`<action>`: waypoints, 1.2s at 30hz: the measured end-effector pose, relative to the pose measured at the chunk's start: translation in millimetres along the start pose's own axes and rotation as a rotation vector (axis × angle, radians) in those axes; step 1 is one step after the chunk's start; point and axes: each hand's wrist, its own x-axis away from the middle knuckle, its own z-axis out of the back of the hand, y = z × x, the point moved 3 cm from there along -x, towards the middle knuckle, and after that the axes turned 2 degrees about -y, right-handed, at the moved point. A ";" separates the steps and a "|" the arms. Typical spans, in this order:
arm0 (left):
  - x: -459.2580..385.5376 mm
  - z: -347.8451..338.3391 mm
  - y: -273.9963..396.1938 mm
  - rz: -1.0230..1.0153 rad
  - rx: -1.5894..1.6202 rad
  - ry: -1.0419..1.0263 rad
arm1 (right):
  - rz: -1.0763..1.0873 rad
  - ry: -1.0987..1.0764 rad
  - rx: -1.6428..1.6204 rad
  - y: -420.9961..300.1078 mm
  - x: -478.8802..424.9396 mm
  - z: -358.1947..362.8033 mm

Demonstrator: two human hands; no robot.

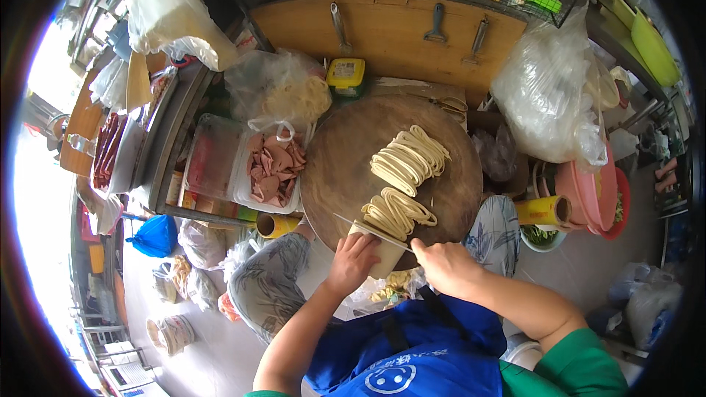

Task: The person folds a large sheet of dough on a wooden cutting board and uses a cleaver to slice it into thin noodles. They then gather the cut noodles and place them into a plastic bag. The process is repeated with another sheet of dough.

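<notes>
My right hand (445, 266) grips a knife at the near edge of a round wooden chopping block (336, 160). The thin blade (367, 230) runs across a pale folded sheet of food (386, 262), perhaps tofu skin or dough. My left hand (353, 262) presses on that piece just behind the blade, fingers close to it. Beyond the blade lies a loose heap of cut strips (398, 212). A larger row of pale strips (411, 160) sits farther up the block. The knife's handle is hidden in my right hand.
Left of the block stands a clear plastic box of sliced pink meat (274, 168). Behind it sit a bag of pale food (292, 94) and a yellow-lidded tub (346, 74). Peelers (436, 25) hang on the wooden board. At right are a large plastic bag (543, 94) and pink basins (584, 193).
</notes>
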 end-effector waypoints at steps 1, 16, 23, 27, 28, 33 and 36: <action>-1.4 1.0 0.0 0.008 0.002 0.000 | -0.003 -0.004 -0.004 1.7 -7.6 -12.1; 12.6 -0.1 -2.4 -0.019 -0.067 0.028 | 0.070 0.062 0.027 5.5 3.9 19.2; 10.1 -6.1 -5.8 0.005 -0.036 0.027 | -0.034 0.017 -0.014 1.7 -16.6 -28.1; 8.1 -4.7 -7.2 -0.034 -0.019 0.062 | 0.025 0.053 -0.001 12.9 -48.2 -58.2; 11.2 -3.6 -6.1 -0.047 -0.014 0.073 | 0.007 0.038 -0.018 17.8 -53.3 -59.8; 12.1 -1.5 -9.5 -0.049 -0.046 0.082 | -0.002 0.099 -0.124 13.2 -35.0 -29.2; 14.9 -6.3 -11.1 -0.039 -0.015 0.101 | 0.076 0.042 -0.064 3.0 -4.2 4.7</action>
